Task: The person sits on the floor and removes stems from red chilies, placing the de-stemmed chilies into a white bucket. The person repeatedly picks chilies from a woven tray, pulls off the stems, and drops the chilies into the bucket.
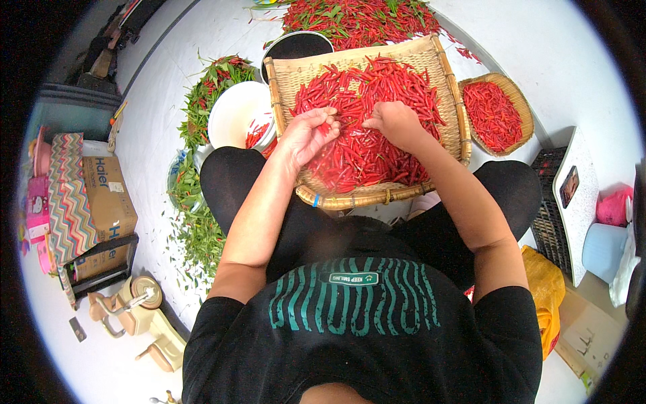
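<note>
A shallow woven bamboo basket (285,76) rests across my knees, with a heap of red chili peppers (371,161) in it. Over the heap's left side, my left hand (312,132) is palm-up with curled fingers, and a bit of red chili pepper shows between them. My right hand (396,125) hovers at the middle of the heap, its thumb and fingertips pinched together and pointing left towards the other hand. Whether a pepper sits in that pinch is hidden. A small gap separates the two hands.
Left of the basket stand a white bucket (229,118) holding some red peppers and a dark-mouthed bucket (298,45). Leafy green piles (202,247) lie beyond. A large pepper pile (363,22) is ahead; a smaller basket (526,111) of peppers and a black crate (550,202) stand right.
</note>
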A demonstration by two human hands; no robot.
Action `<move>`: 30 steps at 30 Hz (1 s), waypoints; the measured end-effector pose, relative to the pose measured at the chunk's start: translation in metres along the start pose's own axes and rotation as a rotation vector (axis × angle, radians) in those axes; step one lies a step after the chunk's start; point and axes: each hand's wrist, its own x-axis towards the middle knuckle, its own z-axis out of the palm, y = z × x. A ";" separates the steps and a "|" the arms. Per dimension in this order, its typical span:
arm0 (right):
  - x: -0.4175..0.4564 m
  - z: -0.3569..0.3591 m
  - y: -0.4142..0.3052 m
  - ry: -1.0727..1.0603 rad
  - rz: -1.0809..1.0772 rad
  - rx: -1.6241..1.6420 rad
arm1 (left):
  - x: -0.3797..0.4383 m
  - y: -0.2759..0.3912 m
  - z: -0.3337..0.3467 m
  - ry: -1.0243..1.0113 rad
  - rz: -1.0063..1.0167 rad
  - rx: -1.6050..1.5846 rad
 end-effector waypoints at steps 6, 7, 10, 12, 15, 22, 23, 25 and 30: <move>-0.013 0.023 -0.007 0.170 -0.320 -0.122 | -0.001 0.002 -0.006 -0.087 0.035 -0.031; -0.014 0.027 -0.010 0.167 -0.312 -0.130 | -0.001 0.002 -0.006 -0.066 0.026 -0.033; -0.020 0.030 -0.018 0.072 -0.279 -0.089 | -0.002 0.004 -0.005 -0.081 0.021 -0.045; -0.024 0.023 -0.023 -0.075 -0.269 -0.040 | -0.003 0.007 -0.004 -0.065 0.022 -0.043; -0.020 0.003 -0.020 -0.431 -0.290 0.268 | -0.004 0.008 -0.003 -0.023 0.050 -0.015; 0.010 -0.004 0.012 0.179 -0.214 0.111 | -0.003 0.009 -0.002 -0.089 0.021 0.012; 0.014 0.002 0.015 0.213 -0.235 0.124 | -0.003 0.007 -0.001 -0.073 0.017 0.028; 0.021 0.013 0.016 0.236 -0.269 0.113 | -0.002 0.003 0.001 -0.038 0.017 0.066; 0.027 0.028 0.008 0.225 -0.333 -0.135 | -0.003 0.003 0.000 -0.021 0.016 0.114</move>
